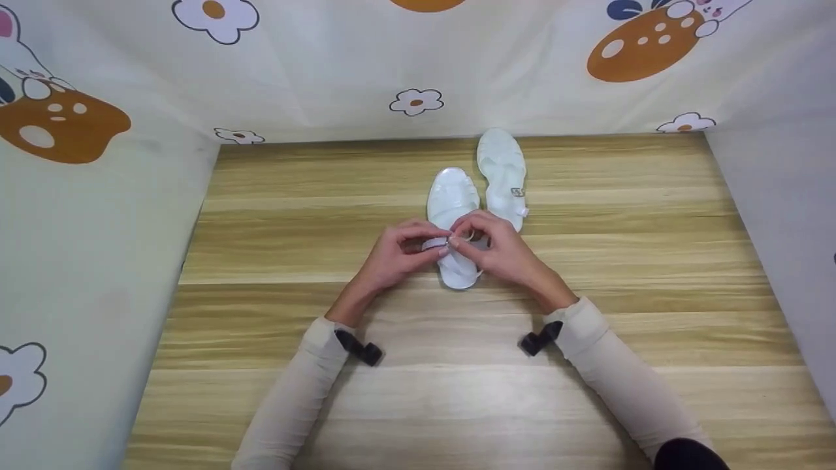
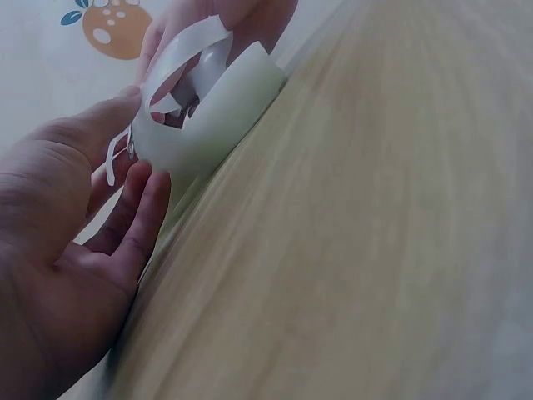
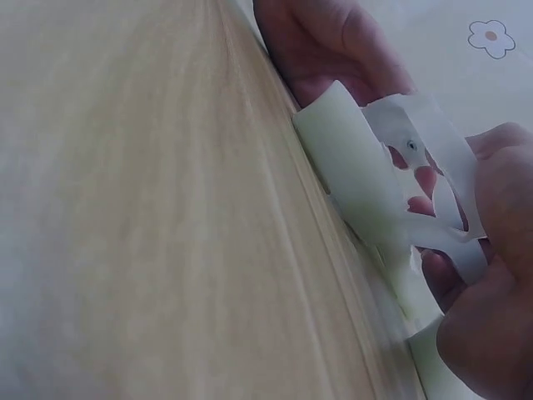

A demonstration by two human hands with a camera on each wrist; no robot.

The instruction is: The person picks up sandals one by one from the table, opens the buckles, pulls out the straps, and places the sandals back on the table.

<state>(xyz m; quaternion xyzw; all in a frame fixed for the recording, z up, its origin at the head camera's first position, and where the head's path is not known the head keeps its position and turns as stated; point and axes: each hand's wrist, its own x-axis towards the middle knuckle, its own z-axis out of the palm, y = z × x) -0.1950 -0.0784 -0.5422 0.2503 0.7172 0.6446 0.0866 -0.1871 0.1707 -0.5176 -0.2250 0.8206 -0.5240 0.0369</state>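
Observation:
A white sandal (image 1: 452,192) lies on the wooden surface with its toe pointing away from me. My left hand (image 1: 403,253) pinches its ankle strap (image 1: 434,243) from the left, thumb and fingers curled. From the right, my right hand (image 1: 499,251) pinches the same strap, and the fingertips of both hands meet above the sandal. A small metal buckle (image 2: 131,143) shows by my left thumb in the left wrist view, with a loose strap end hanging beside it. The right wrist view shows the strap (image 3: 445,158) looping up to my right fingers, which partly hide it.
A second white sandal (image 1: 501,153), with a metal buckle on its side, lies just right of the first, its toe near the back wall. Printed cloth walls (image 1: 326,78) border the wood-grain surface (image 1: 294,261) at the back and sides.

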